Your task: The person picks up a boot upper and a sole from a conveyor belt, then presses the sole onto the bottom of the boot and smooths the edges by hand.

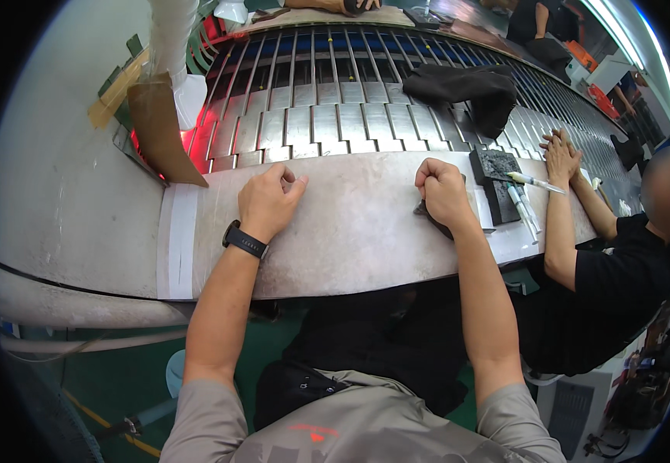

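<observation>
My left hand [270,202] rests on the pale worktop [335,231] with its fingers curled in and the thumb to the right; nothing shows in it. Farther right, my right hand [444,194] is closed in a fist over a dark flat piece [421,208], only the edges of which stick out beneath it. What the fist holds, if anything, is hidden. Beside it lie two black rough blocks [495,163]. One slim pen-like tube [534,182] lies across the upper block, with others [521,208] on and beside the lower one.
Beyond the worktop runs a slatted metal conveyor [358,127] with a dark cloth [466,89] on it. At the left stand a brown cardboard flap [161,131] and a white hose [171,38]. A co-worker [620,278] sits at the right, hands clasped [561,158].
</observation>
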Available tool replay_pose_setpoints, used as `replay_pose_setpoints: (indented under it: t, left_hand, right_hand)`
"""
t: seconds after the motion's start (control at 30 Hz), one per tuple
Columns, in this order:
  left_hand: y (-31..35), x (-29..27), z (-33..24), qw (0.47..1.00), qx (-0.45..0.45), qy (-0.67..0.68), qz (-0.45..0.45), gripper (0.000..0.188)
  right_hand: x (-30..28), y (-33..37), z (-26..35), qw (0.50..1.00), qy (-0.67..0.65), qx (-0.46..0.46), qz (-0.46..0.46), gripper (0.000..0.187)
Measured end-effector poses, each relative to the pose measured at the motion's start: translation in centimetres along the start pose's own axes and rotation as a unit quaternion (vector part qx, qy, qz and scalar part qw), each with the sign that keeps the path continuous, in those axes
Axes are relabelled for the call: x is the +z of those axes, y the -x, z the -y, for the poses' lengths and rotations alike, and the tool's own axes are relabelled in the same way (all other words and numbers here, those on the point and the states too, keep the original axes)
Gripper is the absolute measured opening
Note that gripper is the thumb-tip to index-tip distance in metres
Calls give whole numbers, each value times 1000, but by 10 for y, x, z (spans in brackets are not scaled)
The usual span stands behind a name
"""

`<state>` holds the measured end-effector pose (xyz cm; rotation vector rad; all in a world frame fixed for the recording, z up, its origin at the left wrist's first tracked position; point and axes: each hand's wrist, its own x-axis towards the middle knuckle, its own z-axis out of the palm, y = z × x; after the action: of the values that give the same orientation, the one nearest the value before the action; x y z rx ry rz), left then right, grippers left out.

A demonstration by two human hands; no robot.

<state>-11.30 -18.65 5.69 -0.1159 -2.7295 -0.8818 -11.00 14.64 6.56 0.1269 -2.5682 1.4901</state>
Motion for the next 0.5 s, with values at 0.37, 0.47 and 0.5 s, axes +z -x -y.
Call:
replay_pose_setpoints:
  t: [0.37, 0.47, 0.5]
  left_hand:
    - [-2, 3, 9, 1000, 13, 10, -3, 34]
    - [-2, 5, 13, 1000, 16, 13, 0, 34]
    - [-2, 5, 15, 1000, 13, 10, 10, 33]
  right_hand:
    - [6, -5, -3, 999, -27, 13, 9, 20]
    - [9, -1, 0, 999, -46, 24, 1, 20]
    - [11, -2, 0, 999, -47, 24, 0, 20]
